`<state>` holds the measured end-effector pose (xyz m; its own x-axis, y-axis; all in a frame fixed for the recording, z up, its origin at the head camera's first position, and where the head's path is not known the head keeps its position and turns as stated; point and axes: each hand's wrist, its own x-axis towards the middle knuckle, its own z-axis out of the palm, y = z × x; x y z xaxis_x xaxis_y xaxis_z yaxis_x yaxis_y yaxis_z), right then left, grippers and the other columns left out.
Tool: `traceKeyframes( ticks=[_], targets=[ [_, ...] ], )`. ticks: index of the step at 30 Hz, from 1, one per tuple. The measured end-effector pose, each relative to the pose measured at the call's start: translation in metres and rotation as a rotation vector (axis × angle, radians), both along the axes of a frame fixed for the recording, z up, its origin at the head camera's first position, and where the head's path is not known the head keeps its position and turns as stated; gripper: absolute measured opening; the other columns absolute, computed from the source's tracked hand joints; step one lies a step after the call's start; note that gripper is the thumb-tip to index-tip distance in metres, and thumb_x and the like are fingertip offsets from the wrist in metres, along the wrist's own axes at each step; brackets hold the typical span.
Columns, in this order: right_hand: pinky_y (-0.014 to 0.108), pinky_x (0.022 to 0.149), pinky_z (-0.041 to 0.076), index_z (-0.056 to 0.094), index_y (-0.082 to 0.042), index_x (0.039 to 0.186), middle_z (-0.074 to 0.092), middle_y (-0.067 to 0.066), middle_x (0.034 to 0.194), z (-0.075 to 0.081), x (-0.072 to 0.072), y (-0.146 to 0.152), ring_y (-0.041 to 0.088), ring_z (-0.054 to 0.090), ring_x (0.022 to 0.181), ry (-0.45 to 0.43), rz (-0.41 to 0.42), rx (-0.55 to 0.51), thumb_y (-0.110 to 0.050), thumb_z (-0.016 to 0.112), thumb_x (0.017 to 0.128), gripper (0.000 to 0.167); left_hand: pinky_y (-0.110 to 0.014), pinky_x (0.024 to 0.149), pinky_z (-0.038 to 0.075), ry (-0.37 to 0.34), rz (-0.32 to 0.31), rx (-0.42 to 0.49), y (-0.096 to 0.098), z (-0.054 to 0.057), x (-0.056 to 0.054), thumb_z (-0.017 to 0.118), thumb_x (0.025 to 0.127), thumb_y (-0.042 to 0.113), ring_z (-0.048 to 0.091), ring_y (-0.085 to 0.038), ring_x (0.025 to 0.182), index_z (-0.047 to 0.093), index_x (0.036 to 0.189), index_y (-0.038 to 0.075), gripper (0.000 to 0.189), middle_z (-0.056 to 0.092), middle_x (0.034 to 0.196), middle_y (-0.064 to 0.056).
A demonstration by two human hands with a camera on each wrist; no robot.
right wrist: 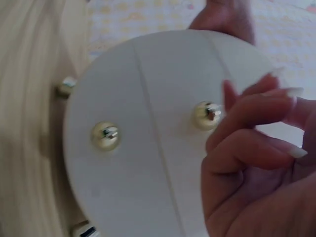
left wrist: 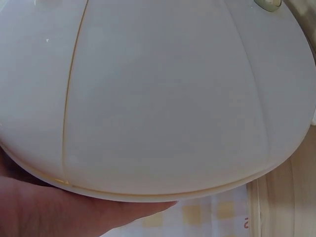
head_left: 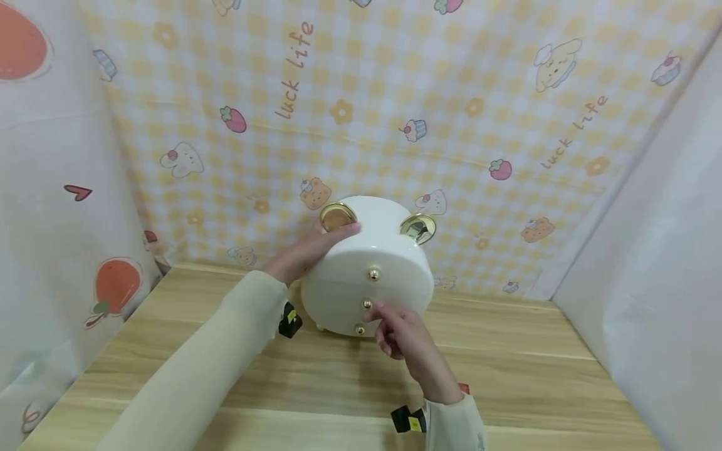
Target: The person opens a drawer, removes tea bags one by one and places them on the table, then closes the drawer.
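A white rounded cabinet (head_left: pixel 395 269) with gold knobs and gold-rimmed ears stands on the wooden table. Along its upper left side lies my left hand (head_left: pixel 307 250), one digit stretched straight over the top beside the left ear (head_left: pixel 338 217); its other fingers are mostly hidden. In the left wrist view, part of this hand (left wrist: pixel 74 212) touches the cabinet's edge. My right hand (head_left: pixel 400 329) is in front, its fingertips close beside the middle knob (head_left: pixel 367 304). Several fingers (right wrist: pixel 247 118) bend loosely with nothing visible between them. Contact with the knob cannot be made out.
Below the middle knob is a lower knob (head_left: pixel 360 329), and above it an upper knob (head_left: pixel 373 274). A yellow-checked curtain (head_left: pixel 361 150) hangs right behind the cabinet. White sheets close off both sides of the wooden table (head_left: pixel 507 363).
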<state>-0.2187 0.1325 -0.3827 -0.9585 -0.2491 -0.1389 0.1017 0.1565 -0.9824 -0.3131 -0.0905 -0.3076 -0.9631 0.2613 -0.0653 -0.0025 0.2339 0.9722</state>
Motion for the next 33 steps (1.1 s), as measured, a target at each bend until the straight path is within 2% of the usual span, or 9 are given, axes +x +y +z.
traceKeyframes(
  ticks=[4, 8, 11, 14, 18, 25, 33],
  targets=[
    [0.02, 0.041, 0.027, 0.069, 0.004, 0.111, 0.054, -0.007, 0.055, -0.013, -0.003, -0.005, 0.006, 0.043, 0.044, -0.034, 0.024, 0.052, -0.058, 0.053, 0.099, 0.065, -0.038, 0.094, 0.054, 0.007, -0.012, 0.002, 0.0, -0.001, -0.002, 0.065, 0.087, 0.067, 0.068, -0.023, 0.107, 0.026, 0.154, 0.026, 0.087, 0.06, 0.132, -0.006],
    [0.02, 0.041, 0.029, 0.068, 0.004, 0.115, 0.056, -0.007, 0.055, -0.021, -0.005, -0.014, 0.005, 0.046, 0.044, -0.071, 0.007, 0.002, -0.063, 0.053, 0.097, 0.07, -0.037, 0.095, 0.053, 0.01, -0.013, 0.008, 0.0, -0.002, -0.004, 0.065, 0.088, 0.067, 0.067, -0.022, 0.107, 0.027, 0.154, 0.027, 0.086, 0.061, 0.132, -0.006],
    [0.018, 0.041, 0.03, 0.066, 0.003, 0.118, 0.056, -0.009, 0.056, -0.023, -0.006, -0.019, 0.003, 0.045, 0.043, -0.08, -0.029, -0.091, -0.057, 0.053, 0.1, 0.064, -0.037, 0.097, 0.051, -0.006, 0.001, 0.002, 0.0, -0.001, -0.004, 0.065, 0.087, 0.067, 0.066, -0.021, 0.11, 0.024, 0.155, 0.026, 0.09, 0.06, 0.132, -0.006],
    [0.016, 0.039, 0.029, 0.065, 0.002, 0.117, 0.052, -0.01, 0.054, -0.025, -0.008, -0.022, 0.001, 0.042, 0.041, -0.089, -0.086, -0.226, -0.045, 0.053, 0.103, 0.05, -0.037, 0.099, 0.05, -0.017, 0.006, 0.0, 0.001, 0.0, -0.004, 0.066, 0.087, 0.067, 0.065, -0.022, 0.111, 0.024, 0.156, 0.026, 0.09, 0.061, 0.131, -0.006],
    [0.014, 0.038, 0.028, 0.067, -0.002, 0.113, 0.049, -0.012, 0.052, -0.028, -0.008, -0.024, 0.0, 0.04, 0.039, -0.113, -0.148, -0.365, -0.038, 0.055, 0.103, 0.039, -0.036, 0.097, 0.051, -0.029, 0.002, -0.01, 0.0, 0.002, -0.002, 0.065, 0.087, 0.067, 0.066, -0.022, 0.109, 0.024, 0.156, 0.025, 0.091, 0.061, 0.131, -0.008],
    [0.014, 0.038, 0.027, 0.069, -0.01, 0.105, 0.046, -0.013, 0.052, -0.03, -0.009, -0.029, -0.001, 0.037, 0.039, -0.136, -0.183, -0.425, -0.035, 0.055, 0.104, 0.029, -0.031, 0.086, 0.054, -0.026, 0.0, -0.011, 0.0, 0.003, -0.002, 0.065, 0.088, 0.067, 0.07, -0.018, 0.094, 0.032, 0.151, 0.025, 0.083, 0.069, 0.117, -0.009],
    [0.015, 0.039, 0.024, 0.065, -0.011, 0.099, 0.039, -0.015, 0.05, -0.032, -0.008, -0.031, -0.001, 0.034, 0.039, -0.151, -0.176, -0.478, -0.031, 0.052, 0.104, 0.024, -0.03, 0.084, 0.054, -0.038, 0.001, -0.014, 0.0, 0.005, 0.0, 0.065, 0.088, 0.067, 0.068, -0.017, 0.095, 0.035, 0.149, 0.025, 0.08, 0.068, 0.117, -0.008]
  ],
)
